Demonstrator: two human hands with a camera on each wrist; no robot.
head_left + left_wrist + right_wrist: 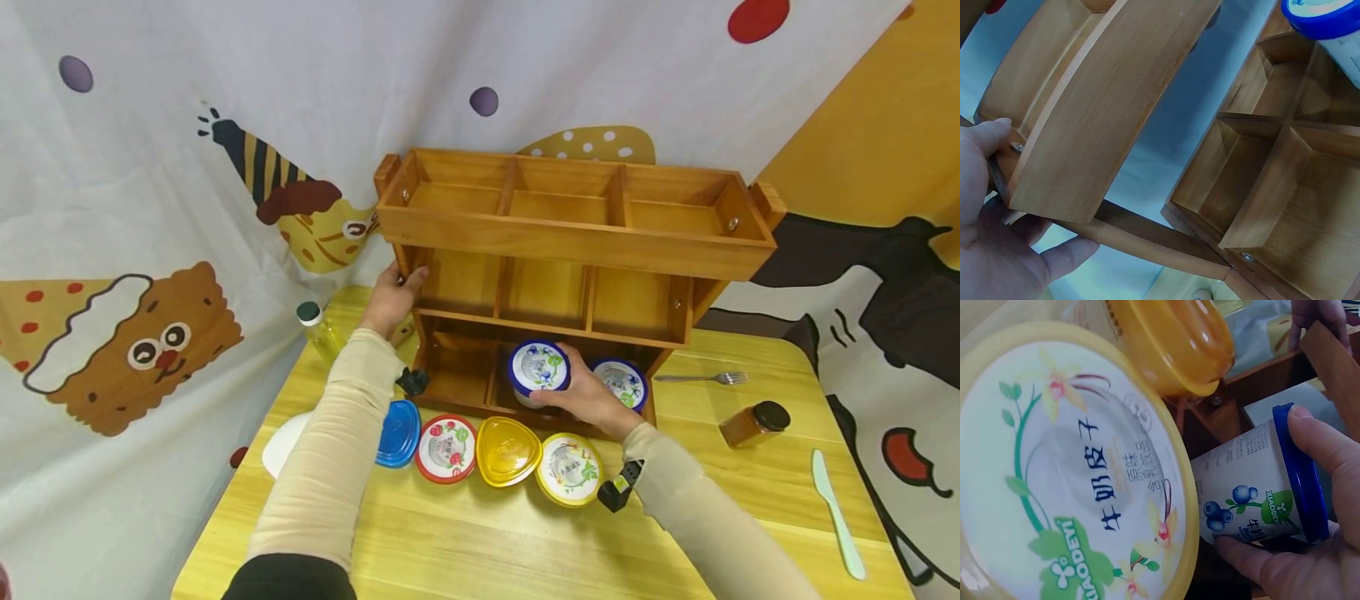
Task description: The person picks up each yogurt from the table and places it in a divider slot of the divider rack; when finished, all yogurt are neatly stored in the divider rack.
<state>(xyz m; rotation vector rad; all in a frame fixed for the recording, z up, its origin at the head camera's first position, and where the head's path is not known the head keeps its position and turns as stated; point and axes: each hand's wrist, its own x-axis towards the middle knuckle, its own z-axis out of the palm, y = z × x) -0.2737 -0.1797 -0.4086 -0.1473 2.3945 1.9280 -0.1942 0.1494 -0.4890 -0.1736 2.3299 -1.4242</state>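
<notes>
A three-tier wooden organizer box (573, 243) stands fanned out on the table. My left hand (390, 302) grips its left side at the middle tier; in the left wrist view the thumb lies over the tray edge (1085, 125), the other fingers below. My right hand (588, 393) holds a tub with a blue lid (538, 367) over the bottom tier's middle section. Blueberries printed on the tub's side show in the right wrist view, with thumb and fingers around the lid and wall. A similar blue-lidded tub (621, 383) sits in the bottom tier's right compartment.
Along the box's front stand a blue container (398, 433), a red-rimmed tub (446, 450), a yellow container (508, 452) and a yellow-rimmed tub (569, 471). A bottle (321, 332) is at left. Rightward lie a fork (705, 378), a spice jar (753, 423) and a pale green knife (838, 512).
</notes>
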